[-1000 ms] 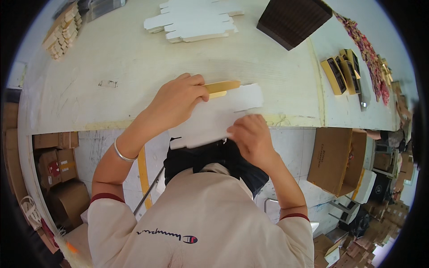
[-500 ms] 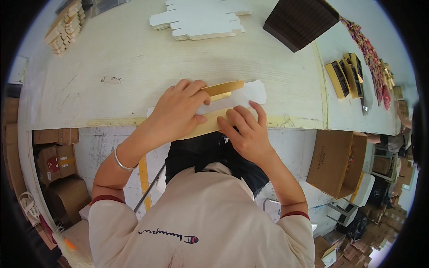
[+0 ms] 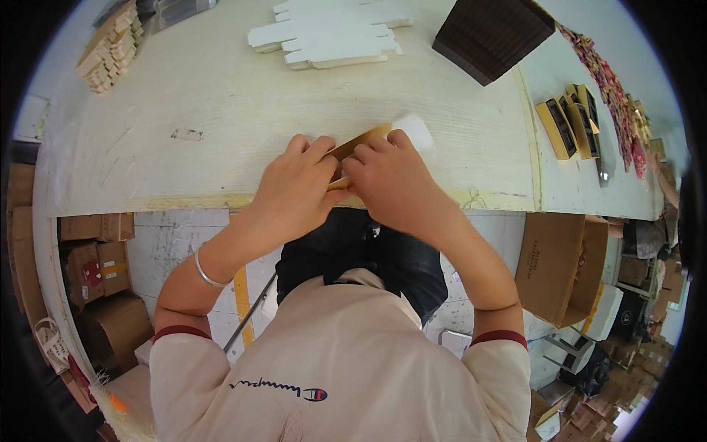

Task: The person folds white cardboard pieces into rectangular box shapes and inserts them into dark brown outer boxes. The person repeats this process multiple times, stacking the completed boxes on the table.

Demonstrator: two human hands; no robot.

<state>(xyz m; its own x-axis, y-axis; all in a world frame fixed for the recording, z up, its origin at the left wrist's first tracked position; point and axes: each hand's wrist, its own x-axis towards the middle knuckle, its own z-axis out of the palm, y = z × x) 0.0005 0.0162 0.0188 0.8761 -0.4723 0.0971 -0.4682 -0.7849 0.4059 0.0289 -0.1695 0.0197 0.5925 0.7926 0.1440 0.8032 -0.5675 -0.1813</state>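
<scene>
Between my hands at the table's near edge is a thin card carton piece [image 3: 374, 135], gold on one side and white on the other. My left hand [image 3: 298, 184] grips its left part, fingers over the top and thumb low. Close beside it, my right hand [image 3: 398, 177] is closed over the carton's middle, with bent fingers pressing on the folded panels. A white end flap [image 3: 416, 132] sticks out beyond my right fingers. My fingers hide most of the folds.
White flat carton blanks [image 3: 331, 33] lie stacked at the far middle. A dark brown ribbed box [image 3: 492, 37] stands to their right. Several gold boxes with black insides [image 3: 567, 125] sit at the right. Pale folded card pieces [image 3: 110, 48] are piled far left; an open cardboard box [image 3: 563, 269] stands below.
My right hand has moved up and left, next to my left hand, and now closes over the carton. The gold panels have drawn together, and the near panel is mostly covered.
</scene>
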